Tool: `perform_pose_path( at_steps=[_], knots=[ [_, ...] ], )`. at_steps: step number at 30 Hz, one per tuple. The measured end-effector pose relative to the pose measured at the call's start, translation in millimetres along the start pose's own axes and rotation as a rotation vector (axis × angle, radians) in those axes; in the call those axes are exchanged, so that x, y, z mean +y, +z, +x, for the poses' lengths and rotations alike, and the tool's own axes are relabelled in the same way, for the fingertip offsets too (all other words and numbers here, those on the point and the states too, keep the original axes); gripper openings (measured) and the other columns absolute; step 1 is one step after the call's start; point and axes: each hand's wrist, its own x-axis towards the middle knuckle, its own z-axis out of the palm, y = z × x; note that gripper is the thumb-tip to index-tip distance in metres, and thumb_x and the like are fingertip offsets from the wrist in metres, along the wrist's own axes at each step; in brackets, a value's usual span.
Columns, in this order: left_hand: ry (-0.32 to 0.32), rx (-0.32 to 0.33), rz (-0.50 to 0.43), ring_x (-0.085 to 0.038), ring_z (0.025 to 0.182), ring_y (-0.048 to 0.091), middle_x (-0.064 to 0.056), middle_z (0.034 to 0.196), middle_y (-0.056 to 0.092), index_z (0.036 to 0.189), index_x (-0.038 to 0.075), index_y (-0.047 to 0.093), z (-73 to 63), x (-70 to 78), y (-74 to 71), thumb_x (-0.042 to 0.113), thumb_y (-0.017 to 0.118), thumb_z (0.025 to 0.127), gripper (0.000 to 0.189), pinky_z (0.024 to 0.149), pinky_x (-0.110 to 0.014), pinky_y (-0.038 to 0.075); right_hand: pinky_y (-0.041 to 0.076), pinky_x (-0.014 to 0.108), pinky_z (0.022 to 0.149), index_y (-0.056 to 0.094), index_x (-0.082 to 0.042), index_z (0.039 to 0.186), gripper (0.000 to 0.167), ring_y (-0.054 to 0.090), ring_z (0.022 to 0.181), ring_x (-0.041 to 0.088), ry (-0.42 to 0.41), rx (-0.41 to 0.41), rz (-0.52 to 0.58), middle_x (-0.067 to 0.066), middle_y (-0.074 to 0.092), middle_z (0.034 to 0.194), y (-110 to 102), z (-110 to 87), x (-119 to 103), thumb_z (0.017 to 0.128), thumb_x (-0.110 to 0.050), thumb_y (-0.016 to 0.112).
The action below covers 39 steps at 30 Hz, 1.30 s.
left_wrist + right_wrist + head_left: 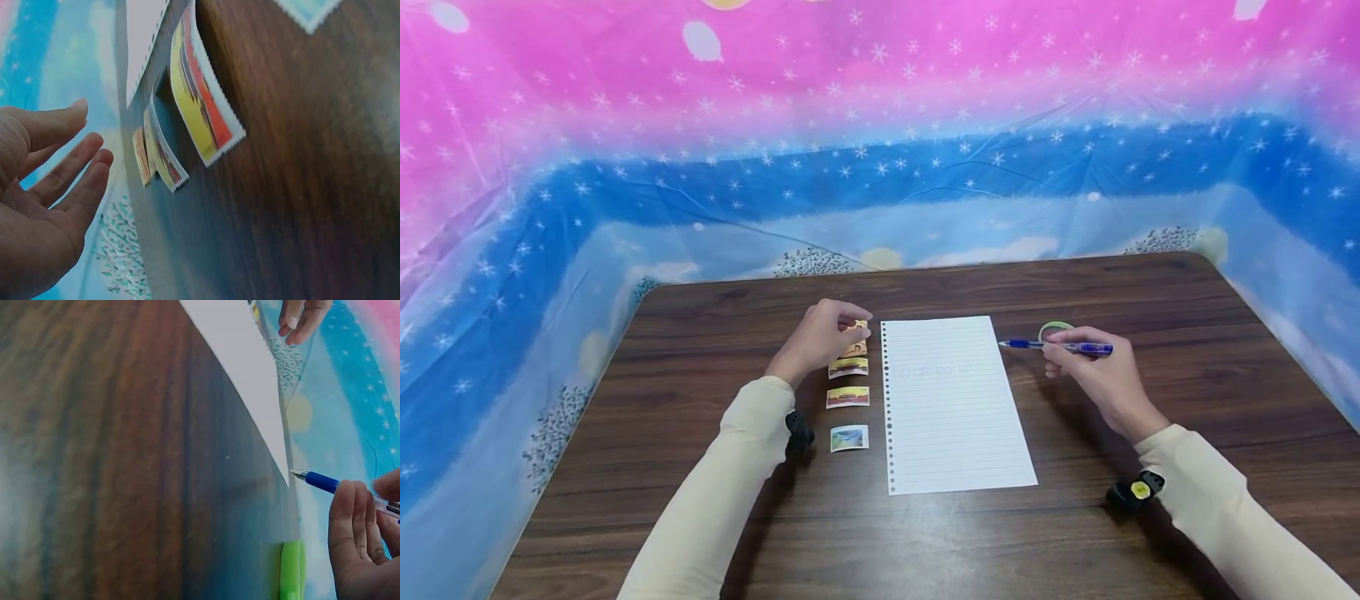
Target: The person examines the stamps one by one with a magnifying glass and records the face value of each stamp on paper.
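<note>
My left hand (pixel 826 335) hovers over the top of a column of postage stamps, its fingers relaxed and holding nothing. The orange stamp (pixel 856 340) below it is partly covered by the hand in the head view. Under that lie two yellow-and-red stamps, the upper stamp (pixel 848 367) and the lower stamp (pixel 847 397), then a blue-green landscape stamp (pixel 849 437). Curled edges show on the yellow-and-red stamp (pixel 203 94). My right hand (pixel 1097 371) pinches a blue pen (pixel 1093 348), its tip pointing left beside the lined sheet (pixel 955 425). Faint writing runs across the sheet's upper part.
A green roll of tape (pixel 291 569) lies on the table partly behind my right hand. The dark wooden table (pixel 940 550) meets a pink and blue patterned cloth (pixel 880 167) at its back and sides.
</note>
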Motion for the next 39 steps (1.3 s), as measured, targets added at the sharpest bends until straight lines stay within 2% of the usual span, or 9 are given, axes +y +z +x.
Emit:
perform_pose_path(
  at_steps=[6, 11, 15, 18, 22, 26, 33, 36, 39],
  knots=[
    [-0.040, 0.029, 0.026, -0.033, 0.119, 0.059, -0.016, 0.133, 0.063, 0.131, 0.002, 0.067, 7.1, -7.0, -3.8, 0.013, 0.063, 0.102, 0.032, 0.097, -0.049, 0.051, 0.060, 0.032, 0.076, 0.061, 0.019, 0.113, 0.037, 0.075, 0.077, 0.020, 0.020, -0.017, 0.154, 0.010, 0.072, 0.095, -4, -6.2, 3, 0.094, -0.010, 0.073],
    [-0.056, 0.044, 0.032, -0.034, 0.117, 0.061, -0.018, 0.128, 0.065, 0.129, 0.000, 0.068, 12.1, -10.8, -4.4, 0.011, 0.062, 0.102, 0.029, 0.096, -0.048, 0.052, 0.060, 0.035, 0.076, 0.062, 0.018, 0.114, 0.039, 0.076, 0.078, 0.022, 0.046, -0.009, 0.138, 0.014, 0.073, 0.097, -6, -12.6, 8, 0.091, -0.009, 0.077],
    [-0.082, 0.048, 0.044, -0.033, 0.115, 0.061, -0.018, 0.126, 0.066, 0.126, -0.001, 0.069, 15.4, -14.8, -2.7, 0.009, 0.061, 0.102, 0.027, 0.095, -0.048, 0.051, 0.060, 0.036, 0.075, 0.062, 0.020, 0.116, 0.041, 0.076, 0.078, 0.024, 0.035, 0.010, 0.105, 0.016, 0.074, 0.096, -8, -16.5, 12, 0.091, -0.008, 0.077],
    [-0.114, 0.060, 0.050, -0.032, 0.112, 0.062, -0.017, 0.122, 0.067, 0.123, -0.001, 0.070, 17.7, -18.2, -1.2, 0.010, 0.062, 0.102, 0.025, 0.095, -0.048, 0.051, 0.060, 0.033, 0.072, 0.065, 0.019, 0.115, 0.039, 0.076, 0.075, 0.022, 0.018, 0.036, 0.005, 0.012, 0.075, 0.094, -9, -18.7, 14, 0.092, -0.009, 0.076],
    [-0.136, 0.070, 0.069, -0.031, 0.109, 0.064, -0.017, 0.118, 0.069, 0.120, -0.001, 0.072, 20.5, -24.0, 0.8, 0.010, 0.063, 0.101, 0.024, 0.096, -0.048, 0.051, 0.060, 0.027, 0.065, 0.073, 0.011, 0.107, 0.030, 0.074, 0.068, 0.017, 0.012, 0.077, -0.226, 0.012, 0.074, 0.091, -9, -21.5, 17, 0.092, -0.016, 0.077],
    [-0.136, 0.081, 0.091, -0.030, 0.105, 0.064, -0.016, 0.112, 0.070, 0.116, -0.001, 0.074, 22.8, -28.1, 1.0, 0.009, 0.064, 0.100, 0.021, 0.095, -0.047, 0.051, 0.057, 0.027, 0.057, 0.077, 0.004, 0.097, 0.024, 0.071, 0.062, 0.016, 0.030, 0.076, -0.395, 0.014, 0.074, 0.083, -9, -22.7, 16, 0.092, -0.019, 0.078],
    [-0.169, 0.098, 0.058, -0.028, 0.099, 0.064, -0.013, 0.105, 0.070, 0.110, 0.002, 0.076, 23.9, -27.8, -0.4, 0.010, 0.069, 0.097, 0.016, 0.093, -0.045, 0.051, 0.047, 0.027, 0.053, 0.078, 0.000, 0.088, 0.026, 0.058, 0.059, 0.015, 0.084, 0.021, -0.576, 0.004, 0.068, 0.070, -8, -23.2, 10, 0.088, -0.026, 0.080],
    [-0.175, 0.100, 0.044, -0.028, 0.098, 0.064, -0.013, 0.104, 0.071, 0.109, 0.001, 0.076, 23.2, -27.4, -1.0, 0.010, 0.069, 0.097, 0.016, 0.092, -0.045, 0.051, 0.043, 0.028, 0.052, 0.078, -0.001, 0.087, 0.028, 0.054, 0.058, 0.015, 0.107, -0.013, -0.610, 0.001, 0.064, 0.067, -8, -22.7, 9, 0.087, -0.029, 0.080],
    [-0.184, 0.100, 0.026, -0.028, 0.098, 0.064, -0.013, 0.103, 0.071, 0.108, 0.001, 0.076, 23.0, -27.4, -1.3, 0.010, 0.070, 0.097, 0.016, 0.092, -0.045, 0.051, 0.044, 0.030, 0.049, 0.078, -0.001, 0.088, 0.025, 0.056, 0.054, 0.017, 0.132, -0.060, -0.594, 0.002, 0.063, 0.064, -8, -22.3, 10, 0.088, -0.026, 0.080]
  ],
)
